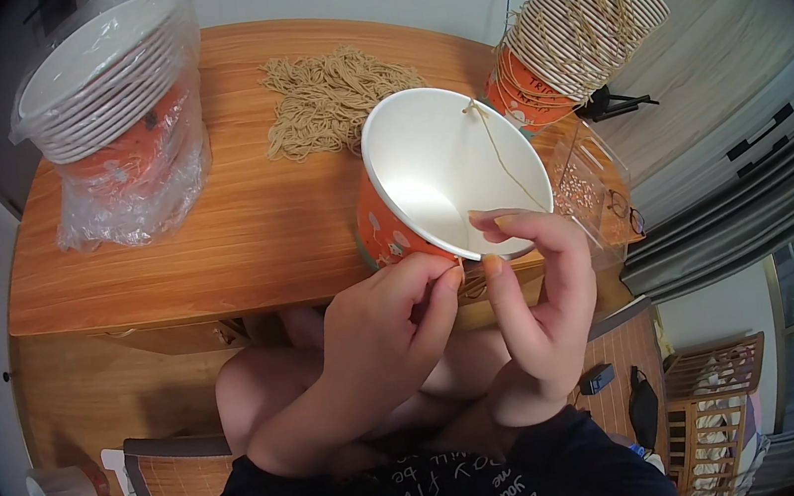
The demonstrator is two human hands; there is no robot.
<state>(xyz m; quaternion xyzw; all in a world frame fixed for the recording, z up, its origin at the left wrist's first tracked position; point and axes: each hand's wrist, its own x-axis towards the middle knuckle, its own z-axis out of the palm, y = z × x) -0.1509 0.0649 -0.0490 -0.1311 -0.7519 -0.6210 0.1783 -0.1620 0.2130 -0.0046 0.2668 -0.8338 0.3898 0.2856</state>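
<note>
Wooden table [258, 256] spans my remote view. On its left I log a plastic-wrapped stack of tubs [106, 136]; at far right, a second stack [587, 17] with cords draped over its rims. The work piece, an orange-and-white tub [436, 163], is at the near edge right of centre, mouth tipped toward the person; I cannot tell what its base rests on. Just behind it: a loose heap of tan cord [328, 102].

Left hand [381, 315]: thumb and index closed together at the near rim, a bit of cord apparently between them. Right hand [554, 298]: thumb and index parted, thumb at the rim, index over the opening; any grip on cord, I cannot tell.

Smallest: a single cord [503, 159], knotted at the far rim.

I judge the step as fastening the cord's second end. Next move calls for steadying the rim and drawing the end snug.
</note>
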